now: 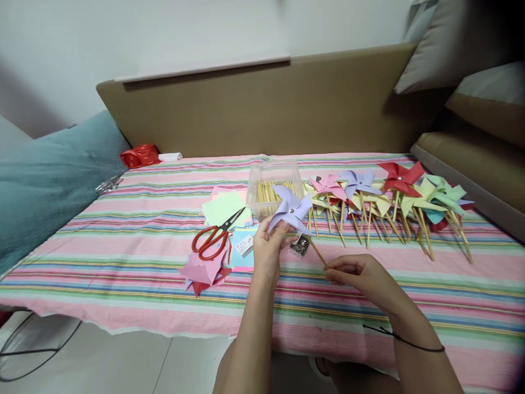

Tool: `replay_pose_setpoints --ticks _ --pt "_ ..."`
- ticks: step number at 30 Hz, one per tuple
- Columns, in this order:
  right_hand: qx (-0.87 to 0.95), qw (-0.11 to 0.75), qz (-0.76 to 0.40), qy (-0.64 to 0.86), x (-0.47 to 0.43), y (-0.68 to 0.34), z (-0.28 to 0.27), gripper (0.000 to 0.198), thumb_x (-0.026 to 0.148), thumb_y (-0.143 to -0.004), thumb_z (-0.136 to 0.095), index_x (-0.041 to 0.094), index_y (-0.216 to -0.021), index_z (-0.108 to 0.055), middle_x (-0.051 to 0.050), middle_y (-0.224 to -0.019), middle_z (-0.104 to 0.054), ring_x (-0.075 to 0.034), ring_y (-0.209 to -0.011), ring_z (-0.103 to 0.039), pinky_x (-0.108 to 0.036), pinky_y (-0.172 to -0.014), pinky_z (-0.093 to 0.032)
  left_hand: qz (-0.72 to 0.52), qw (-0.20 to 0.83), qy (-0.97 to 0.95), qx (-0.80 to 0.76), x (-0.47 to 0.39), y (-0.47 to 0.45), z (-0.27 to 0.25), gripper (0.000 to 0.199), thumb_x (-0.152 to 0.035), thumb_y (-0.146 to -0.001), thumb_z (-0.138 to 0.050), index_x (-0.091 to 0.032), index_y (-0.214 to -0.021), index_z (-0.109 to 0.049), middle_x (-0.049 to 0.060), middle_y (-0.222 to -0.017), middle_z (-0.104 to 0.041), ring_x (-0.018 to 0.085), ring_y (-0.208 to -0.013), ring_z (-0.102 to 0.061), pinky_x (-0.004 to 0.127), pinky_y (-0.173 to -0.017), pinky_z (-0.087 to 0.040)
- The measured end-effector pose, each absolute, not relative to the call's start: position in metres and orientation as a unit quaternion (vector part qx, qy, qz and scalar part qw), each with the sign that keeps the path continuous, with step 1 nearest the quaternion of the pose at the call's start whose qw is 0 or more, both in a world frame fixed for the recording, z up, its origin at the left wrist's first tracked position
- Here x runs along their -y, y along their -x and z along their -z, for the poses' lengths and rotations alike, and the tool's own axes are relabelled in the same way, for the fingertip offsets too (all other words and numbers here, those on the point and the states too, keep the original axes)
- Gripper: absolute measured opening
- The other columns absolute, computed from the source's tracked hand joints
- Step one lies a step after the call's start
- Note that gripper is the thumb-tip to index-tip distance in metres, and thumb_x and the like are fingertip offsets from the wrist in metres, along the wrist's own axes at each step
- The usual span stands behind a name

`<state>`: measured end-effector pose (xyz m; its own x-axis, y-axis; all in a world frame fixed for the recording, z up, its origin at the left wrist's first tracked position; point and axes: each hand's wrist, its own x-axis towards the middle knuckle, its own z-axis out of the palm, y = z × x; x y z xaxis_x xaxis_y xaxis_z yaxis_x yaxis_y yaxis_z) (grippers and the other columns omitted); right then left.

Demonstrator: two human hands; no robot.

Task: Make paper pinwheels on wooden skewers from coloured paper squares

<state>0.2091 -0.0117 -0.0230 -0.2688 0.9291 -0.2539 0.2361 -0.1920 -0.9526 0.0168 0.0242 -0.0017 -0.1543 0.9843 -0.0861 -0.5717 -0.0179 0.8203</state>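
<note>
A lavender paper pinwheel [292,210] with a small metal pin at its centre is held up in front of me. My left hand [268,243] pinches one of its lower blades between thumb and fingers. With thumb and fingertips closed, my right hand [359,273] grips the lower end of its wooden stick [318,253]. Just behind the pinwheel lies a small clear box of metal pins [300,245]. Farther back stands a clear plastic container [274,171] full of thin wooden sticks [266,192].
Several finished pinwheels [402,178] lie in rows to the right. Red-handled scissors [217,235] rest on coloured paper sheets [221,207] at left, near a small white box [245,245]. A red plastic bag [140,156] is at the far left of the striped cloth [123,257].
</note>
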Motion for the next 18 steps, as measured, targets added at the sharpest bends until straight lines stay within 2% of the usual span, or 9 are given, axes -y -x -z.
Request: replay_pose_setpoints --ticks 5,12,18 --pt "0.556 0.288 -0.584 0.516 0.0122 -0.2083 0.0221 0.028 0.043 -0.065 -0.075 0.016 -0.072 -0.074 -0.006 -0.070 -0.072 -0.020 -0.067 -0.065 -0.029 -0.062 -0.050 -0.660 0.584 -0.273 -0.386 -0.0245 -0.0172 0.0014 0.038 -0.028 -0.058 -0.081 -0.016 -0.089 -0.064 0.000 -0.074 -0.064 0.011 -0.066 -0.063 0.025 -0.061 -0.056" --pt "0.557 0.275 -0.591 0.514 0.0133 -0.2059 0.0233 0.029 0.045 -0.063 -0.075 0.017 -0.072 -0.075 -0.006 -0.071 -0.073 -0.023 -0.070 -0.068 -0.030 -0.062 -0.051 -0.656 0.572 -0.282 -0.404 -0.0267 -0.0167 0.0083 0.033 -0.029 -0.057 -0.081 -0.015 -0.083 -0.066 0.001 -0.072 -0.066 0.014 -0.068 -0.065 0.026 -0.062 -0.056" --pt "0.553 0.310 -0.578 0.514 0.0117 -0.2023 0.0221 0.025 0.041 -0.065 -0.076 0.016 -0.072 -0.074 -0.005 -0.069 -0.072 -0.020 -0.066 -0.066 -0.028 -0.060 -0.051 -0.646 0.558 -0.296 -0.429 -0.0253 -0.0184 0.0054 0.033 -0.028 -0.058 -0.081 -0.014 -0.082 -0.063 0.002 -0.076 -0.067 0.012 -0.068 -0.064 0.023 -0.061 -0.053"
